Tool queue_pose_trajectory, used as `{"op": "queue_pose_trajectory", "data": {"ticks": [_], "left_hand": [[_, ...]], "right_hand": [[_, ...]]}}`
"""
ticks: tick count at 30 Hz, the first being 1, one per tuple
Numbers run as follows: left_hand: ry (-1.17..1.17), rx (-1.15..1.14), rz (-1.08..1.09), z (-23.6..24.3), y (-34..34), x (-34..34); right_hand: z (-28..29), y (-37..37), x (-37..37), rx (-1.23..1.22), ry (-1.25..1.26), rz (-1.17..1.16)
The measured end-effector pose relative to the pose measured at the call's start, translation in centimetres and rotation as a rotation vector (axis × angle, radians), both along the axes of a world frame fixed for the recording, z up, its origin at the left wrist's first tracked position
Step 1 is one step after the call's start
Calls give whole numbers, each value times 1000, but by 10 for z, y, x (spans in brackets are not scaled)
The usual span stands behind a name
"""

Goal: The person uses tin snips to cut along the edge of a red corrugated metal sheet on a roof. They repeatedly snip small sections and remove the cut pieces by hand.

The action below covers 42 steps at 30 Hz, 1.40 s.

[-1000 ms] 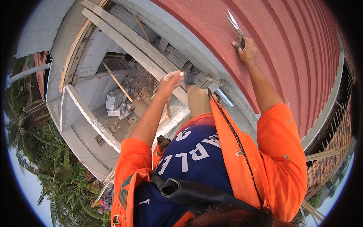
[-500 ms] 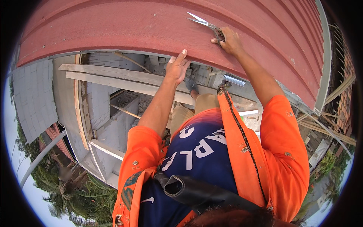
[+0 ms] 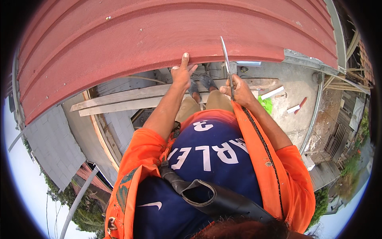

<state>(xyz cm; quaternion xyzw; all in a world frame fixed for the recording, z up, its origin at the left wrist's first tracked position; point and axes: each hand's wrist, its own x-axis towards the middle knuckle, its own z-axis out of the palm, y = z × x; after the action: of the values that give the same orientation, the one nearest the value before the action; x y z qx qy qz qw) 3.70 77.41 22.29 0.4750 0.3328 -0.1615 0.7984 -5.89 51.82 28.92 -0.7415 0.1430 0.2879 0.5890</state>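
My right hand (image 3: 241,90) is closed around the dark handles of a pair of scissors (image 3: 225,51). The silvery blades point away from me, crossing in front of the lip of a red ribbed roofing sheet (image 3: 159,38); whether they touch it I cannot tell. To the left, my left hand (image 3: 181,75) is at the same lip, its thumb stretched up over the red edge and its other fingers spread just beneath. Part of those fingers is hidden. At the right, the sheet's front edge steps back, and a grey strip (image 3: 304,59) shows there.
Under my feet run wooden planks (image 3: 127,95) high above a concrete floor (image 3: 294,95). Down there lie a bright green item (image 3: 265,104) and a red-and-white piece (image 3: 297,106). A grey tiled roof (image 3: 53,139) is at the left. A black strap (image 3: 223,203) crosses my chest.
My right hand and the scissors have come back toward me, from over the sheet to its front edge. The blades, spread before, now look nearly in line. My view has shifted right.
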Motion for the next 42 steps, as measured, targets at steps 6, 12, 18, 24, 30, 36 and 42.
{"op": "queue_pose_trajectory", "data": {"ticks": [6, 12, 18, 24, 30, 36, 42], "left_hand": [[106, 64, -13, 3, -3, 3], [161, 110, -22, 13, -6, 8], [184, 110, -28, 9, -2, 9], [193, 125, -38, 3, -2, 8], [246, 192, 6, 1, -2, 8], [214, 147, -67, 7, 0, 8], [192, 172, -62, 5, 1, 7]], "right_hand": [[-59, 48, -105, 109, 221, 17], [-133, 87, -86, 80, -8, 90], [-129, 105, -35, 260, -7, -120], [-134, 107, -21, 346, 13, -219], [-97, 116, -22, 332, 97, -361], [-83, 114, -32, 299, 37, -396], [-74, 108, -28, 411, 184, -486]]}}
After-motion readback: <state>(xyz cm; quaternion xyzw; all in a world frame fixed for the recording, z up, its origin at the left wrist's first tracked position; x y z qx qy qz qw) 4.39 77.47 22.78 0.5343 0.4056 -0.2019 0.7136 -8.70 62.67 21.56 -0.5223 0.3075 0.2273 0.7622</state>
